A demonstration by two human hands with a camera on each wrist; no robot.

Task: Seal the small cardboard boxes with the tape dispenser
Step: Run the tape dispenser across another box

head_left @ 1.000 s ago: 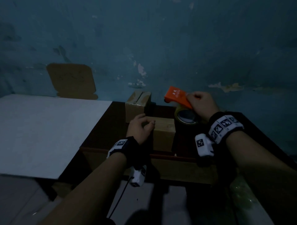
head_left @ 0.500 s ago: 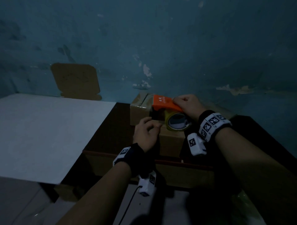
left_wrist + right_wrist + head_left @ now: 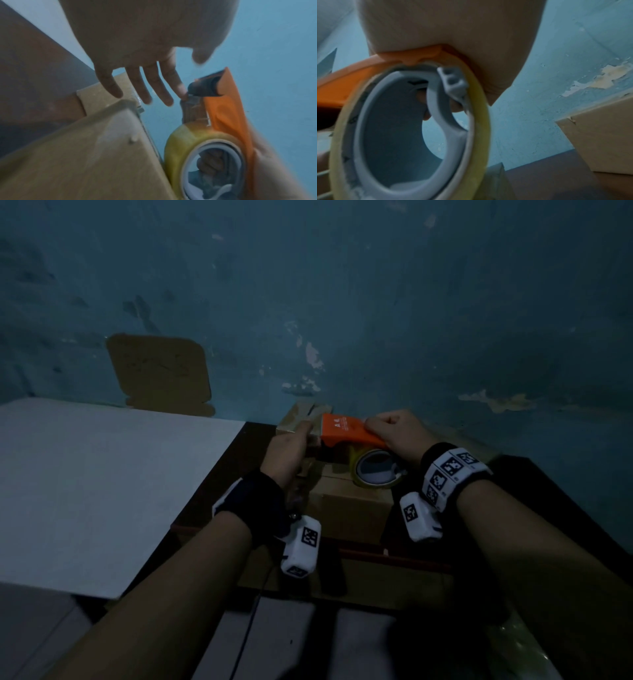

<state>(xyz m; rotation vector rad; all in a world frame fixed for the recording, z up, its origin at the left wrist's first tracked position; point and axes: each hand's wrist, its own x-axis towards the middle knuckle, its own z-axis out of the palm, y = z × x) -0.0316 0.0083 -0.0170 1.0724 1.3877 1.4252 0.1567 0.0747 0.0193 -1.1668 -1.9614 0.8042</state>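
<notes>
A small cardboard box (image 3: 349, 503) stands on the dark table near its front edge. A second box (image 3: 298, 416) sits behind it by the wall. My right hand (image 3: 387, 429) grips the orange tape dispenser (image 3: 346, 433) from above, and its yellowish tape roll (image 3: 375, 470) hangs over the near box's top. In the left wrist view my left hand (image 3: 147, 97) has straight fingers (image 3: 164, 83), the index tip touching the front end of the dispenser (image 3: 226, 108) beside the box (image 3: 85, 155). The right wrist view shows the roll (image 3: 476, 121) close up.
A white board (image 3: 102, 481) lies flat to the left of the dark table (image 3: 222, 474). A cardboard piece (image 3: 161, 374) leans on the blue wall behind it. Another pale box (image 3: 599, 142) shows at the right in the right wrist view.
My right hand has carried the dispenser left and down over the near box. My left hand has left the box top and reached forward to the dispenser's front end.
</notes>
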